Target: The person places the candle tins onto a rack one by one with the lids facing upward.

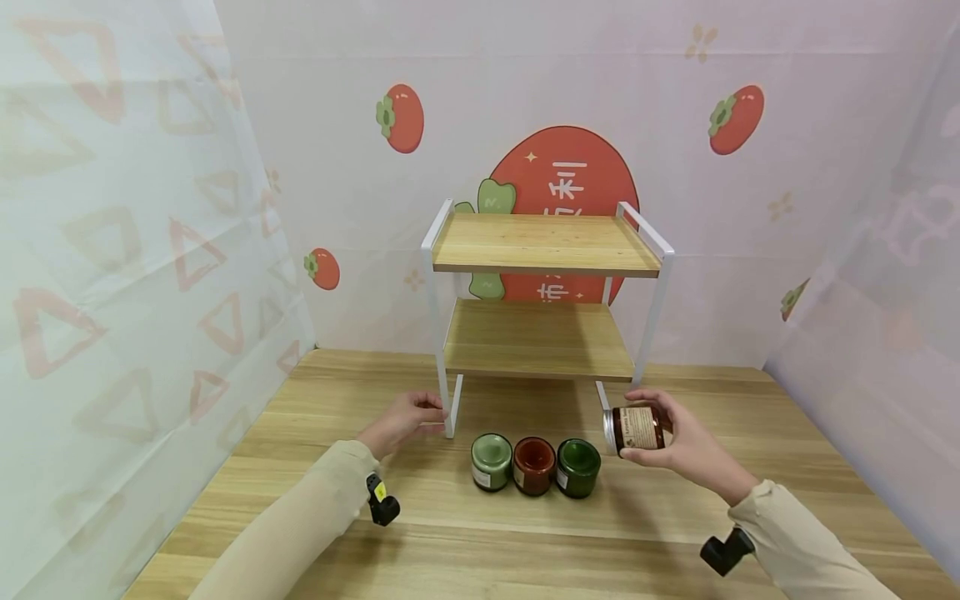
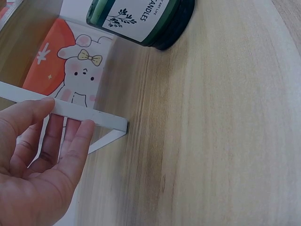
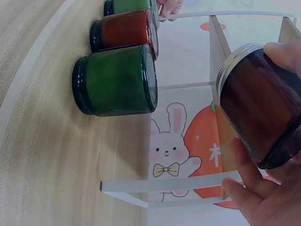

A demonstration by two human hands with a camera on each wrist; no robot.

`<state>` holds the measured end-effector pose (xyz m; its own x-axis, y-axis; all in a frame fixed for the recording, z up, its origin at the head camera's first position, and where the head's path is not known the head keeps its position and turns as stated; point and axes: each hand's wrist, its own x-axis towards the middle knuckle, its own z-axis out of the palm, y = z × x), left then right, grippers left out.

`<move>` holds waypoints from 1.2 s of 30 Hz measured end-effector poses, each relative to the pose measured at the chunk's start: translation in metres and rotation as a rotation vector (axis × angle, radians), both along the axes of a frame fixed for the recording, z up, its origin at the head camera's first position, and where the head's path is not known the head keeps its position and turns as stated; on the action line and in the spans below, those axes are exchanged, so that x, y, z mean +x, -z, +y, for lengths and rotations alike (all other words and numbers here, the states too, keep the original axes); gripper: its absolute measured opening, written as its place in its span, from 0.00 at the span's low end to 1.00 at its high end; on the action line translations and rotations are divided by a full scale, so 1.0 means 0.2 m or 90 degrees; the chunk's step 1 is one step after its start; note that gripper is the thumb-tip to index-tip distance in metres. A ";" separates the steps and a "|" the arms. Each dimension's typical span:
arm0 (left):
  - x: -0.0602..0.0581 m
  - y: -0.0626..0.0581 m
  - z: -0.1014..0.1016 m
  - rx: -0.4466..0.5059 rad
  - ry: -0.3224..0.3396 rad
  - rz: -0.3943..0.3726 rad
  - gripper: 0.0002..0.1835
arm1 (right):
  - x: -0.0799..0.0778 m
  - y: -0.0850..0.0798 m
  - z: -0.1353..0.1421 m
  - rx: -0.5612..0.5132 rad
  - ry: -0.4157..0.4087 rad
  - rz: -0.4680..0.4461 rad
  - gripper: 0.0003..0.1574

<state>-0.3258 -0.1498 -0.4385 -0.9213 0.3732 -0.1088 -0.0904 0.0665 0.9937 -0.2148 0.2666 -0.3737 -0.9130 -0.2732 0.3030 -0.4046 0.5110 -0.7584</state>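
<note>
My right hand holds a brown glass jar with a silver lid and a paper label, tipped on its side above the table. In the right wrist view, thumb and fingers grip this dark jar from either side. At the shelf's front left leg, my left hand pinches the white metal between thumb and fingers. Between the hands, three glass candle jars stand in a row: light green, red-brown and dark green. The left wrist view shows a green jar's "CANDLES" label.
A white-framed shelf with a wooden top board and a lower board stands at the table's back. The wooden table extends to both sides. Printed sheets wall in the back and sides.
</note>
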 end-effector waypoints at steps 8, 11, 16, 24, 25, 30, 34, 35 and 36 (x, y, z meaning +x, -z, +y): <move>0.00 0.00 0.00 -0.003 0.000 0.003 0.08 | 0.00 0.00 -0.02 -0.002 -0.013 0.039 0.43; 0.00 0.00 0.00 -0.001 0.001 0.006 0.09 | 0.00 0.01 -0.02 0.004 -0.004 0.065 0.42; 0.01 0.00 0.00 0.018 0.015 0.025 0.07 | -0.01 0.02 -0.02 -0.009 0.002 0.075 0.40; 0.00 0.01 0.01 0.002 -0.003 0.010 0.08 | -0.01 -0.01 -0.03 -0.061 -0.015 0.052 0.38; -0.01 0.01 0.01 -0.004 -0.006 0.008 0.09 | -0.01 -0.01 -0.03 -0.066 -0.014 0.044 0.38; -0.01 0.01 0.00 -0.004 -0.008 0.001 0.11 | -0.01 -0.04 -0.04 -0.075 -0.013 0.028 0.37; 0.00 0.01 0.00 0.019 0.010 0.017 0.09 | 0.00 -0.07 -0.05 -0.074 -0.007 0.026 0.36; 0.00 0.01 -0.01 0.024 0.015 0.024 0.09 | 0.00 -0.08 -0.05 -0.075 -0.008 0.025 0.36; 0.00 0.01 -0.01 0.026 0.019 0.027 0.09 | 0.00 -0.09 -0.06 -0.078 -0.009 0.021 0.36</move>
<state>-0.3258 -0.1518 -0.4406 -0.9134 0.4035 -0.0537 -0.0466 0.0275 0.9985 -0.2146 0.2556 -0.3566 -0.8984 -0.2451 0.3645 -0.4367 0.4100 -0.8007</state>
